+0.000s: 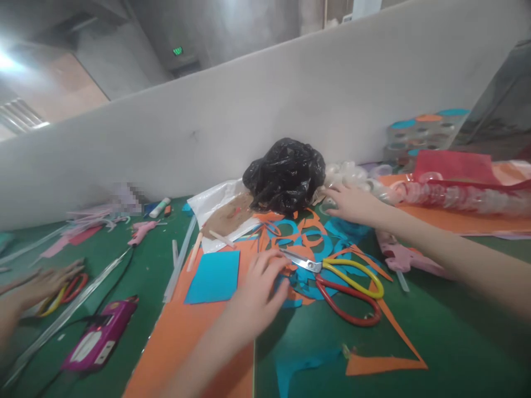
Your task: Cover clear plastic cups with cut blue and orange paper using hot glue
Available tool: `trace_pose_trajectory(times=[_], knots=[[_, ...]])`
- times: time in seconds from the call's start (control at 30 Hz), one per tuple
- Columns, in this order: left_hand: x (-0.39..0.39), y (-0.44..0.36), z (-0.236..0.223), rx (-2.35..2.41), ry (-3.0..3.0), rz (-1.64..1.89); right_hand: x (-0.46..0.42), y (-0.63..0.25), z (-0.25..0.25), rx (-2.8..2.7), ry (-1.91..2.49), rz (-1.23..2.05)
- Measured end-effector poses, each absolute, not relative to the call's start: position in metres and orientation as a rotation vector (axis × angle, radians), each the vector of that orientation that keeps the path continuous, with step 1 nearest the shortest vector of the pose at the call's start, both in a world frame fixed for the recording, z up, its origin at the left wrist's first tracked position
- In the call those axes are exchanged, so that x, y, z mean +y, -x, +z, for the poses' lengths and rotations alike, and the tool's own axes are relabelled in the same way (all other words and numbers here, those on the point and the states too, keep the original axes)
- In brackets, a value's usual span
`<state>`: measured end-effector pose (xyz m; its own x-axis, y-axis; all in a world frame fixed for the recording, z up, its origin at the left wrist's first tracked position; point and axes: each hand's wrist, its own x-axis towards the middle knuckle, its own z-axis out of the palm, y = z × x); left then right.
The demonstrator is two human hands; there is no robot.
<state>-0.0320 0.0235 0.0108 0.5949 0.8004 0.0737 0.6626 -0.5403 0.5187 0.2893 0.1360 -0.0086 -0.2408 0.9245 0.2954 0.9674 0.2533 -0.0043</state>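
Note:
My left hand (261, 293) curls over blue and orange paper cut-outs (307, 243), its fingertips at the blades of a pair of steel scissors (344, 282) with yellow and red handles. Whether it grips anything is hidden. To its left, a blue paper square (212, 276) lies on an orange paper sheet (186, 337). My right hand (352, 203) rests with spread fingers at the far side of the scraps, holding nothing. It is close to a black plastic bag (284, 176) and clear plastic rolls (456, 196).
A co-worker's hand (41, 284) lies at the far left beside another pair of scissors (64, 296). A magenta device (99, 334) and pink glue guns (404, 254) sit on the green mat (456, 315). A white partition (249, 121) runs along the back.

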Motion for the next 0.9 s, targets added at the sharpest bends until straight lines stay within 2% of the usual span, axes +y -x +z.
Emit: trace_pose_trajectory(times=[0.2, 0.3, 0.4, 0.63, 0.77, 0.9], knots=[[0.015, 0.022, 0.025, 0.976, -2.451, 0.256, 0.135, -0.272, -0.016, -2.354, 1.829, -0.317], [0.022, 0.019, 0.032, 0.926, -2.467, 0.272, 0.119, -0.271, -0.006, -2.359, 1.777, -0.46], [0.037, 0.02, 0.036, 0.963, -2.461, 0.37, 0.103, -0.272, 0.005, -2.336, 1.614, -0.549], [0.086, 0.035, 0.019, 1.144, -2.529, 0.7, 0.054, -0.244, 0.006, -2.164, 1.398, -0.443], [0.092, 0.057, 0.019, 1.219, -2.535, 0.479, 0.031, -0.23, -0.013, -2.295, 1.28, -0.477], [0.088, 0.086, 0.038, 1.445, -2.468, 0.222, 0.022, -0.231, -0.018, -2.419, 1.246, -0.542]])
